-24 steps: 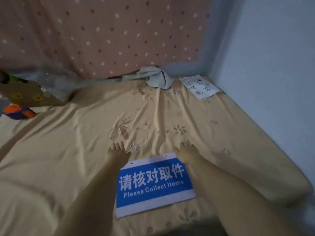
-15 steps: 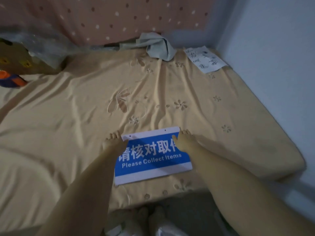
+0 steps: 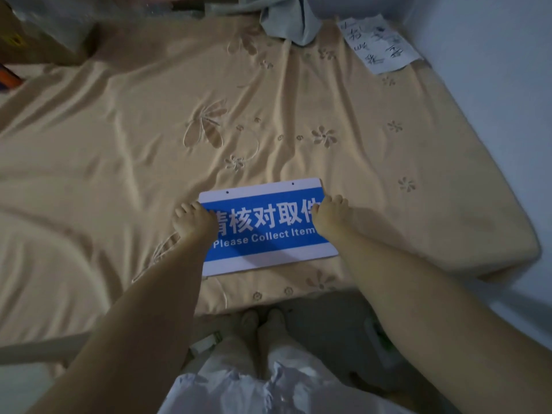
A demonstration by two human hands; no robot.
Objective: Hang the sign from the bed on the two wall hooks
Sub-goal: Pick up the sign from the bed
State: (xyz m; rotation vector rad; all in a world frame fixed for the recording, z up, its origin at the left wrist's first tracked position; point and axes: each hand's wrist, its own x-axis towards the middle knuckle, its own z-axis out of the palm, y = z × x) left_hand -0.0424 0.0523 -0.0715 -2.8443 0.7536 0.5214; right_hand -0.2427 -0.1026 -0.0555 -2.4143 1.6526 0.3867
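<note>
The sign (image 3: 268, 228) is a blue and white board with white Chinese characters, "Please Collect Items" and two small holes along its top edge. It lies flat near the front edge of the bed (image 3: 134, 150), which has a tan embroidered sheet. My left hand (image 3: 192, 221) is on its left short edge with the fingers curled over it. At the right short edge my right hand (image 3: 330, 218) lies the same way. No wall hooks are in view.
A handwritten paper sheet (image 3: 379, 47) lies at the bed's far right corner beside a crumpled grey cloth (image 3: 291, 22). A cardboard box (image 3: 30, 46) sits at the far left. A pale wall (image 3: 493, 115) runs along the right. My feet (image 3: 263, 324) stand at the bedside.
The view has tilted down. Both hands have come back from beyond the sign's top edge to its two side edges and closed on them. The sign still lies on the bed.
</note>
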